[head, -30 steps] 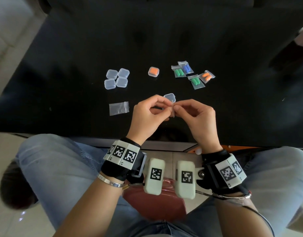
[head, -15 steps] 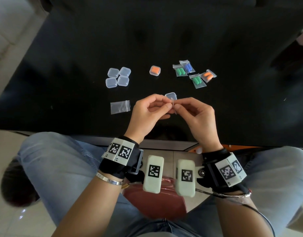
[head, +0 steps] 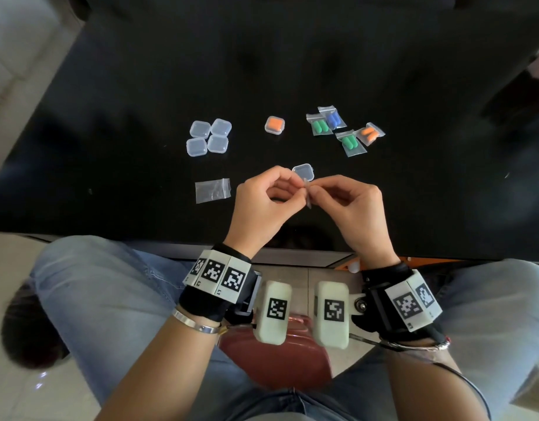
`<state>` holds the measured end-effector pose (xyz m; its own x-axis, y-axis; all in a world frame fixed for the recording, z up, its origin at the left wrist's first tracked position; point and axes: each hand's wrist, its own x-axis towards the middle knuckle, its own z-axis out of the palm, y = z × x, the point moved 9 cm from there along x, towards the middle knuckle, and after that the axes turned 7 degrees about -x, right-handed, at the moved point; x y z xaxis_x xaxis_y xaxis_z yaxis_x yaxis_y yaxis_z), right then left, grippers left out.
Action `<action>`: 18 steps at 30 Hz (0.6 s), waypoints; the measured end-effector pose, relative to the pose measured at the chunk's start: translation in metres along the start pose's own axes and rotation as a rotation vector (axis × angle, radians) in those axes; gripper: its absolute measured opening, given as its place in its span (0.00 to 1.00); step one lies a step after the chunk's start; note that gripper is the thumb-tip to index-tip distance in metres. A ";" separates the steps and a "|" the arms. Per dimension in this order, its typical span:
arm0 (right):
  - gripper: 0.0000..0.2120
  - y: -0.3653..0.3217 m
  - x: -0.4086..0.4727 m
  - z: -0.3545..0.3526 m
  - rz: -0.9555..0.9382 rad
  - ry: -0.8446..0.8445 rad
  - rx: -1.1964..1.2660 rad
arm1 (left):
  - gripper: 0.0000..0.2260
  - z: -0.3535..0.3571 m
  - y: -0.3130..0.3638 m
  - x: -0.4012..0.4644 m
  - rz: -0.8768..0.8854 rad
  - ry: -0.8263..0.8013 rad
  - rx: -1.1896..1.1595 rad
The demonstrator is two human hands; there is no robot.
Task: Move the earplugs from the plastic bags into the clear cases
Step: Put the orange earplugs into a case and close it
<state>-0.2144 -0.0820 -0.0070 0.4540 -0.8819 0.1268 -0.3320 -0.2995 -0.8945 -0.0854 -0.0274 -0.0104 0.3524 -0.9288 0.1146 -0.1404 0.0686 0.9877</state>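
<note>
From the head view, the earplugs lay in small clear zip bags on the black desk (head: 110,95): a green pair (head: 320,127), a blue pair (head: 334,119), a second green pair (head: 349,142) and an orange pair (head: 369,134), the four bags bunched and partly overlapping. One closed case (head: 274,125) to the left of that bunch already held orange earplugs. Further left of it four clear cases (head: 209,136) sat two by two, touching. Another clear case (head: 303,172) lay just beyond the fingertips of both hands, its near edge covered by them. A flat bag (head: 213,190) with nothing visible inside lay on the desk just left of the left hand (head: 260,205).

The left hand and the right hand (head: 352,209) met above the desk's near part, nearer the person than that case, each with fingers curled and thumb against forefinger, pinching between them a small clear bag (head: 308,192). Only a thin sliver of that bag showed between the fingertips; its contents could not be made out. The bunched bags lay well beyond the right hand.

Both wrists wore black bands with printed marker blocks. The desk's far side was dark and its corners ran out of frame.
</note>
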 end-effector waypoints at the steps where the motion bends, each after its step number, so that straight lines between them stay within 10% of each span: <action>1: 0.05 0.000 0.000 0.000 0.010 -0.006 0.015 | 0.06 0.000 0.002 -0.001 0.011 -0.001 0.015; 18: 0.04 -0.006 -0.002 -0.002 -0.014 -0.023 0.009 | 0.10 -0.001 0.019 0.001 0.078 -0.081 0.163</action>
<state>-0.2148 -0.0790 -0.0009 0.4777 -0.8689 0.1296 -0.3181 -0.3086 -0.8964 -0.0863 -0.0266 0.0085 0.2600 -0.9496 0.1749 -0.3148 0.0879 0.9451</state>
